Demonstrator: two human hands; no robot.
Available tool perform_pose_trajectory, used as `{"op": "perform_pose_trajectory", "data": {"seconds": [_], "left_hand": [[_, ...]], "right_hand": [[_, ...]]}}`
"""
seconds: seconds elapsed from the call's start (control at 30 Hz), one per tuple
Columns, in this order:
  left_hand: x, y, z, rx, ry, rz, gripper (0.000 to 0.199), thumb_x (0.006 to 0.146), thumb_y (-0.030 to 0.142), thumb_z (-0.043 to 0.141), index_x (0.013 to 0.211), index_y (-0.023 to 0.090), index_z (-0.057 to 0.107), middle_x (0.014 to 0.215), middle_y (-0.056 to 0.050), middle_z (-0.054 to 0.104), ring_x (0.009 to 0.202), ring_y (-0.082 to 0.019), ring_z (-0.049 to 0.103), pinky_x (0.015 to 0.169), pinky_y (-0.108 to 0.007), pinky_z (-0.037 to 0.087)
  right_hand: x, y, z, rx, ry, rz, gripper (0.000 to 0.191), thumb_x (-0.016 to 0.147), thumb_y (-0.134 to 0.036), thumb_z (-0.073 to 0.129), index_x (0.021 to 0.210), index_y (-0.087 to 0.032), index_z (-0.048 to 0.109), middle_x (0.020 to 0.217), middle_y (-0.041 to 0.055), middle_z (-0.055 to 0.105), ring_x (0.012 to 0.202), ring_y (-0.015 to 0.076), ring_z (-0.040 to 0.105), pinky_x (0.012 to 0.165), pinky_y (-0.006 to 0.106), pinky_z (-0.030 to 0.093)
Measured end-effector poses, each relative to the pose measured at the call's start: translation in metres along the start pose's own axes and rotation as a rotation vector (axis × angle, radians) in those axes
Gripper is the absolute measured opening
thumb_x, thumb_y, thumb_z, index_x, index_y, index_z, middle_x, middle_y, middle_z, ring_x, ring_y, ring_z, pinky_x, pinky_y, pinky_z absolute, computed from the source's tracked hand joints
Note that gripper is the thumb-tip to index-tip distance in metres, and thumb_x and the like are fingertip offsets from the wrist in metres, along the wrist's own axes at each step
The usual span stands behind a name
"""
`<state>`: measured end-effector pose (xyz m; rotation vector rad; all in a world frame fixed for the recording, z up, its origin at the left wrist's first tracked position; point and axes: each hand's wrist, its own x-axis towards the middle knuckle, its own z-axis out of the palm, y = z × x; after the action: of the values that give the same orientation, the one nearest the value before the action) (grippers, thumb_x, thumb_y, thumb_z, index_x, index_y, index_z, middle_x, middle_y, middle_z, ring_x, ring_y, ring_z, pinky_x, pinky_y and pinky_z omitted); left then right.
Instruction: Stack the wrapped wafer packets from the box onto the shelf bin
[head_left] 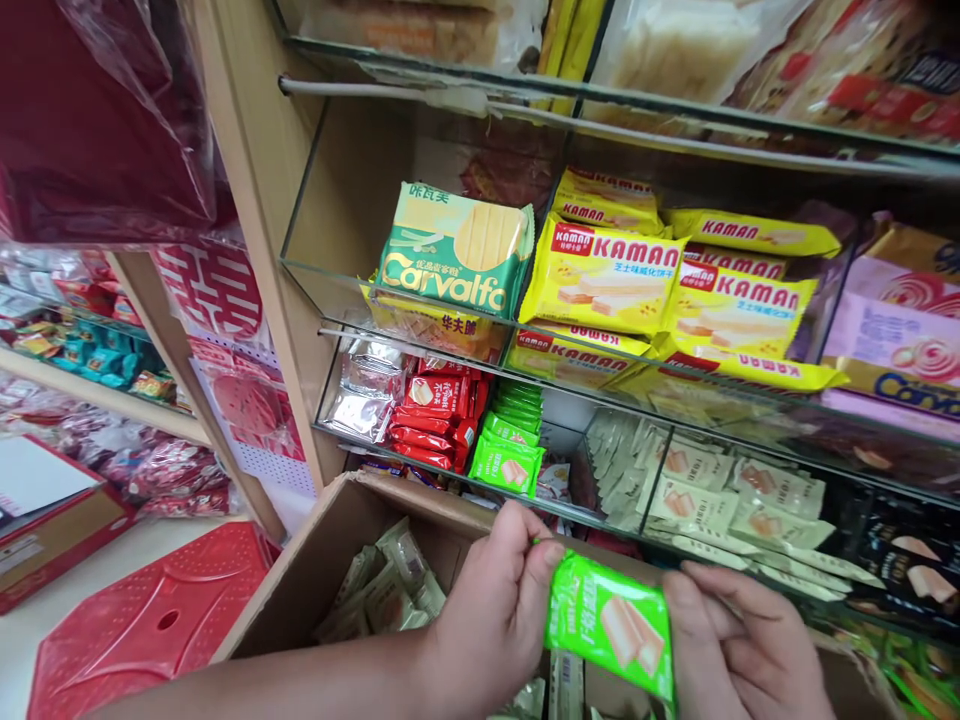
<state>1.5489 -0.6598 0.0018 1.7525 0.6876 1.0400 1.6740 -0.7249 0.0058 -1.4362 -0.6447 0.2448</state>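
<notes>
Between my two hands is a bright green wafer packet (pixel 611 622) with wafer bars printed on its front. My left hand (pixel 504 590) pinches its left end between thumb and fingers. At the right end, my right hand (pixel 739 640) grips the edge the same way. Both hands are over an open cardboard box (pixel 289 590) that has pale wrapped packets (pixel 394 580) in it. Behind the hands, a stack of matching green packets (pixel 508 455) stands in a shelf compartment beside red packets (pixel 435 410).
Glass-fronted shelves hold yellow Kaman packets (pixel 600 270), a green Carvalfa packet (pixel 454 250), pale packets (pixel 690 490) and black packets (pixel 911 565). A red plastic stool (pixel 165 620) stands at lower left. A wooden upright (pixel 270 250) rises left of the compartments.
</notes>
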Motion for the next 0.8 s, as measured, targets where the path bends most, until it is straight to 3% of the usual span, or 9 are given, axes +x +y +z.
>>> {"op": "perform_pose_trajectory", "data": {"seconds": [0.13, 0.33, 0.47, 0.6, 0.7, 0.8], "left_hand": [[0.008, -0.002, 0.003, -0.087, 0.058, -0.026, 0.019, 0.089, 0.032, 0.032, 0.076, 0.02, 0.035, 0.065, 0.004, 0.037, 0.057, -0.01, 0.035, 0.055, -0.023, 0.03], [0.019, -0.007, -0.001, -0.135, 0.059, 0.012, 0.017, 0.088, 0.033, 0.036, 0.076, 0.02, 0.036, 0.063, 0.004, 0.037, 0.055, -0.01, 0.036, 0.051, -0.022, 0.03], [0.024, -0.009, -0.006, -0.139, 0.076, 0.027, 0.015, 0.088, 0.032, 0.034, 0.077, 0.021, 0.035, 0.064, 0.004, 0.037, 0.054, -0.009, 0.035, 0.049, -0.021, 0.03], [0.026, -0.008, -0.011, -0.057, 0.09, 0.077, 0.015, 0.088, 0.031, 0.034, 0.077, 0.02, 0.036, 0.066, 0.004, 0.039, 0.056, -0.009, 0.036, 0.052, -0.022, 0.033], [0.036, -0.004, -0.027, 0.071, 0.065, 0.124, 0.013, 0.088, 0.031, 0.036, 0.082, 0.02, 0.039, 0.06, 0.006, 0.039, 0.053, -0.009, 0.038, 0.051, -0.021, 0.033], [0.054, -0.007, -0.051, 0.098, 0.177, 0.099, 0.013, 0.087, 0.034, 0.039, 0.086, 0.021, 0.04, 0.055, 0.008, 0.037, 0.045, -0.008, 0.04, 0.046, -0.019, 0.032]], "right_hand": [[0.014, 0.008, 0.0, 0.04, -0.125, -0.059, 0.031, 0.066, -0.041, 0.066, 0.084, -0.019, 0.051, 0.061, 0.0014, 0.06, 0.048, 0.0123, 0.056, 0.043, 0.02, 0.046], [0.021, 0.006, 0.0, -0.003, -0.259, -0.087, 0.031, 0.072, -0.04, 0.061, 0.094, -0.021, 0.05, 0.067, 0.0012, 0.057, 0.056, 0.012, 0.056, 0.05, 0.021, 0.046], [0.024, 0.004, 0.0, 0.057, -0.431, 0.05, 0.037, 0.073, -0.043, 0.059, 0.104, -0.024, 0.05, 0.062, -0.003, 0.051, 0.057, 0.0102, 0.051, 0.051, 0.018, 0.044], [0.031, 0.002, 0.0, 0.051, -0.669, 0.228, 0.033, 0.069, -0.043, 0.064, 0.093, -0.021, 0.057, 0.079, 0.0032, 0.059, 0.064, 0.0131, 0.051, 0.047, 0.02, 0.045], [0.048, 0.0, 0.001, -0.041, -0.639, 0.179, 0.032, 0.065, -0.042, 0.068, 0.087, -0.019, 0.06, 0.078, 0.0034, 0.061, 0.063, 0.012, 0.051, 0.048, 0.019, 0.044], [0.071, 0.0, 0.013, -0.068, -0.563, 0.111, 0.033, 0.063, -0.042, 0.069, 0.086, -0.02, 0.061, 0.079, 0.0021, 0.062, 0.063, 0.0106, 0.05, 0.049, 0.018, 0.044]]}}
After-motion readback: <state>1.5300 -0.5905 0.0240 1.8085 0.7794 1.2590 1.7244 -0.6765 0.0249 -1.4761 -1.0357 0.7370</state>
